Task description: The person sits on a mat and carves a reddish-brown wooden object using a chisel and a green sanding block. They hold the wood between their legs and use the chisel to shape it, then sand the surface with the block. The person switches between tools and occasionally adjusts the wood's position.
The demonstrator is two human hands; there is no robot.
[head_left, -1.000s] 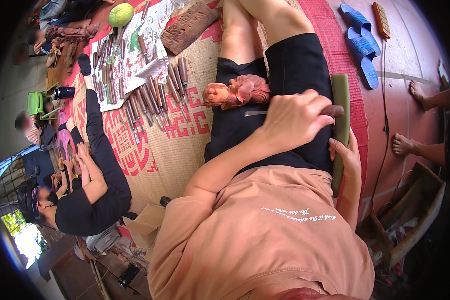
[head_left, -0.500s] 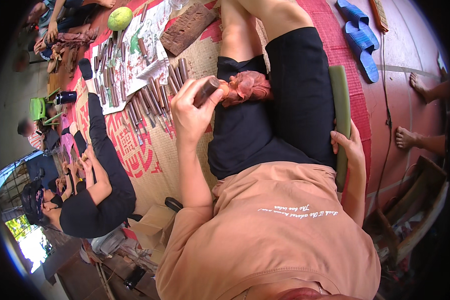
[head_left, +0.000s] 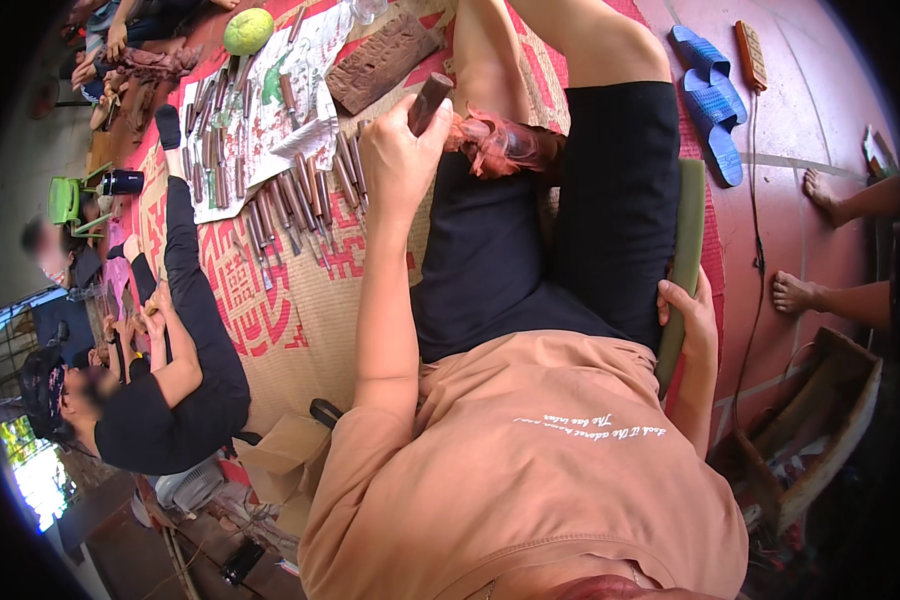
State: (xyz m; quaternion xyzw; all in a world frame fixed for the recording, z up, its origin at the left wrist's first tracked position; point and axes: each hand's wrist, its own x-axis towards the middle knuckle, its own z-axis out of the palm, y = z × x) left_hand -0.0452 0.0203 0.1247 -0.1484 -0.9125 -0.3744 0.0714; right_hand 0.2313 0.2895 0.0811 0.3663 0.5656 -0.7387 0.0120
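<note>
My left hand (head_left: pixel 402 150) is closed round a dark brown cylindrical wooden tool handle (head_left: pixel 431 98); its working end is hidden. Just right of those fingers, a reddish-brown wood carving (head_left: pixel 500 145) with leafy, curled forms lies across my thighs. Whether the fingers touch it, I cannot tell. At my right hip, my right hand (head_left: pixel 688 308) grips the edge of a green curved panel (head_left: pixel 688 225), its fingertips curled over toward my black shorts.
Several wooden-handled chisels (head_left: pixel 295 205) lie on the patterned mat (head_left: pixel 300 350) and on white paper (head_left: pixel 320 75). Beyond are a carved wood block (head_left: pixel 385 62) and a green fruit (head_left: pixel 248 32). Blue slippers (head_left: pixel 715 110) and a power strip (head_left: pixel 752 55) lie right. A person in black (head_left: pixel 160 400) sits left.
My left hand, with the handle, has moved forward and slightly right. The carving has shifted forward with my raised legs and turned. My right hand keeps its grip on the green panel.
</note>
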